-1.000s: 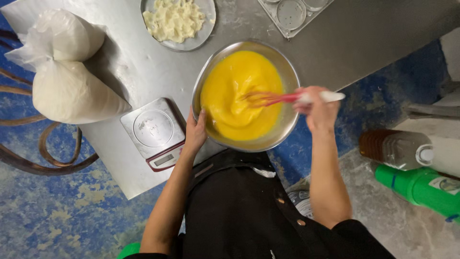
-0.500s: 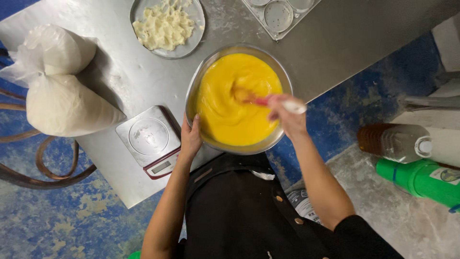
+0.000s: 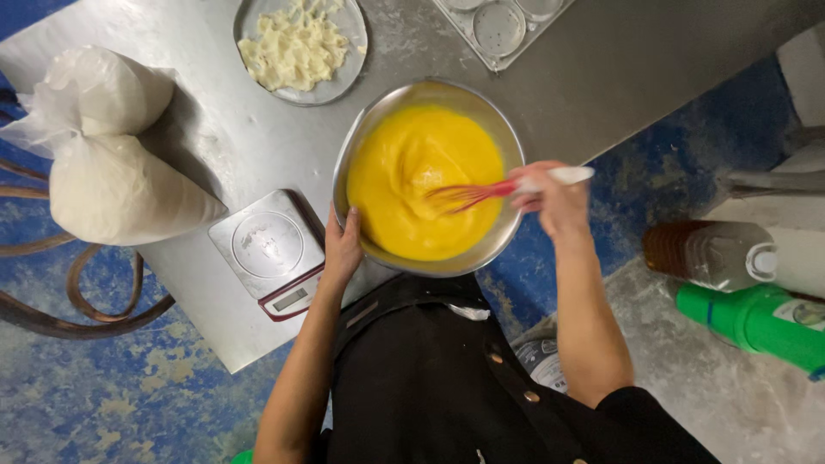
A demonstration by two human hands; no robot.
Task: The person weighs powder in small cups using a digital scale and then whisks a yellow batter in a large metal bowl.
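Note:
A steel mixing bowl point(image 3: 375, 116) full of smooth yellow batter point(image 3: 421, 172) stands at the near edge of a steel table point(image 3: 198, 120). My left hand point(image 3: 341, 247) presses flat against the bowl's near left wall. My right hand point(image 3: 550, 196) grips the white handle of a red whisk point(image 3: 468, 195), whose wires lie in the batter at the bowl's right side.
A small scale point(image 3: 271, 249) sits left of the bowl. Two white filled plastic bags point(image 3: 112, 163) lie at the far left. A plate of pale butter pieces point(image 3: 296, 43) and a clear tray point(image 3: 503, 26) are behind. A brown bottle point(image 3: 709, 253) and a green bottle point(image 3: 756, 318) stand on the floor at right.
The whisk has swung from the bowl's middle back out to its right side, my right hand moving with it. My left hand stays on the bowl.

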